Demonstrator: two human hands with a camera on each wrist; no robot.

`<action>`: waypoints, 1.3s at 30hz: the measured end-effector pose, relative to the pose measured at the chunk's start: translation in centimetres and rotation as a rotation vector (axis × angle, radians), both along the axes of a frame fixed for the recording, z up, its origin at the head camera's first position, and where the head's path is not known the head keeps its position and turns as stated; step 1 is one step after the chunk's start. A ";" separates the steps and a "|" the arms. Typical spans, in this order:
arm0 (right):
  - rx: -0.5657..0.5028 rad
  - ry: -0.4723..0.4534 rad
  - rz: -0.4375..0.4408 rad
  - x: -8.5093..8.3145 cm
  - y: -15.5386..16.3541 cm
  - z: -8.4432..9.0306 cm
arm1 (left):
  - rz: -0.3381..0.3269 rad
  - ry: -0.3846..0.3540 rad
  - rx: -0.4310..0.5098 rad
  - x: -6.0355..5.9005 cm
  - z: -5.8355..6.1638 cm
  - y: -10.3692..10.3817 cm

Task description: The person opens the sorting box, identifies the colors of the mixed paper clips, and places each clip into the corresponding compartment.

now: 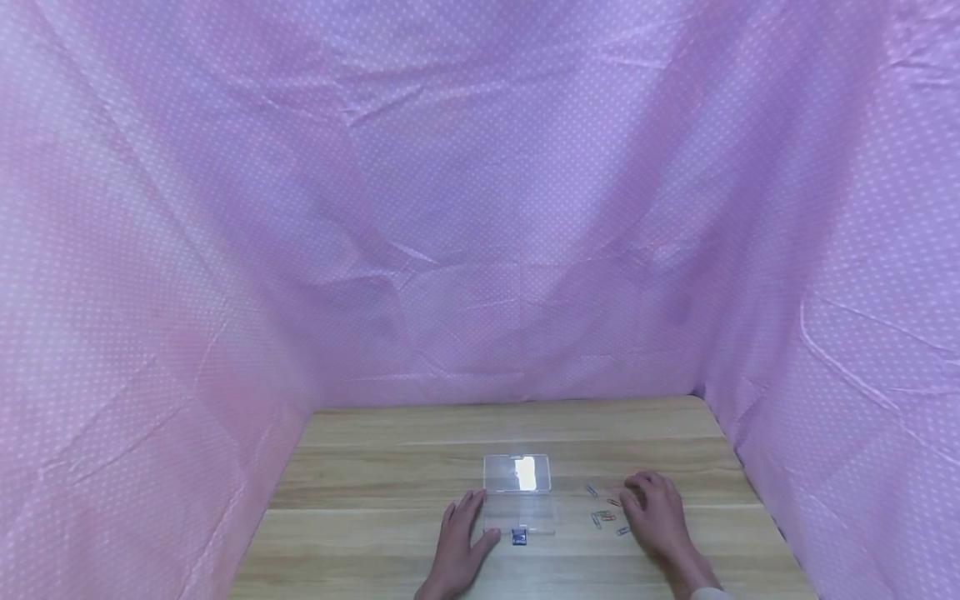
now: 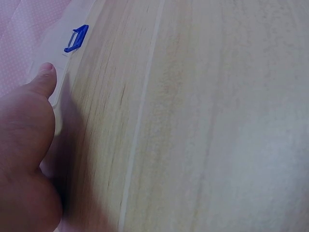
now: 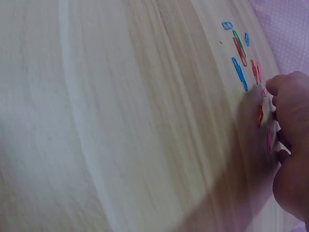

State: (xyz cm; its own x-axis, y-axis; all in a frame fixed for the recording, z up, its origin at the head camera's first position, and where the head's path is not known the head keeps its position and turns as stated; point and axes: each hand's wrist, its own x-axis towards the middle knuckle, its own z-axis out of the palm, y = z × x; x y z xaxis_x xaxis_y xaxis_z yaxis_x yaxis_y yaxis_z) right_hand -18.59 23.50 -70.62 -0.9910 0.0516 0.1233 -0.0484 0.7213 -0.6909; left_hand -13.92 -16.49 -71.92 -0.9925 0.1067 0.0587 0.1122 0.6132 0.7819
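Note:
A clear plastic box (image 1: 519, 512) lies with its lid (image 1: 502, 473) folded back, its blue latch (image 1: 519, 537) at the front edge. My left hand (image 1: 459, 546) rests at the box's left side, fingers extended, thumb touching the front left corner. Over the right part of a scatter of paper clips hovers my right hand (image 1: 658, 517), fingers loosely bent. Close to its fingertips in the right wrist view are a red paper clip (image 3: 260, 116) and a pink paper clip (image 3: 269, 140). I see no clip held, though the fingers' undersides are partly hidden.
Several more clips lie between the box and my right hand, among them a blue paper clip (image 3: 240, 73) and a green paper clip (image 3: 238, 41). The wooden table (image 1: 390, 450) is enclosed by pink dotted cloth (image 1: 480, 208) at the back and sides.

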 end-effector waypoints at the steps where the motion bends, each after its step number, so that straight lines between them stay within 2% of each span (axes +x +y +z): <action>1: -0.006 0.004 -0.007 0.0 -0.1 -0.1 | 0.002 -0.005 -0.001 0.0 0.0 0.0; 12: -0.006 0.035 -0.070 -0.1 -0.4 -0.9 | -0.006 -0.005 -0.005 0.2 0.7 0.2; 23: -0.008 0.073 -0.083 -0.1 -0.7 -0.7 | 0.001 0.013 -0.010 0.2 0.3 0.2; 34: -0.031 0.056 -0.097 -0.3 -0.8 -0.7 | 0.008 0.022 -0.003 0.2 0.4 0.2; 39: -0.050 0.003 -0.096 -0.3 -0.8 -0.3 | 0.014 0.034 -0.006 0.3 0.4 0.3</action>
State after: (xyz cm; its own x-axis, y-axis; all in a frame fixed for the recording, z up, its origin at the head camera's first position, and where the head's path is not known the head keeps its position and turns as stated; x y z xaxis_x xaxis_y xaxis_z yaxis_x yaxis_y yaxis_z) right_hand -18.88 22.75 -70.90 -0.9808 0.1526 0.1214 0.0169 0.6870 -0.7264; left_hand -13.58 -16.23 -71.57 -0.9914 0.0936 0.0914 0.1299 0.6199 0.7738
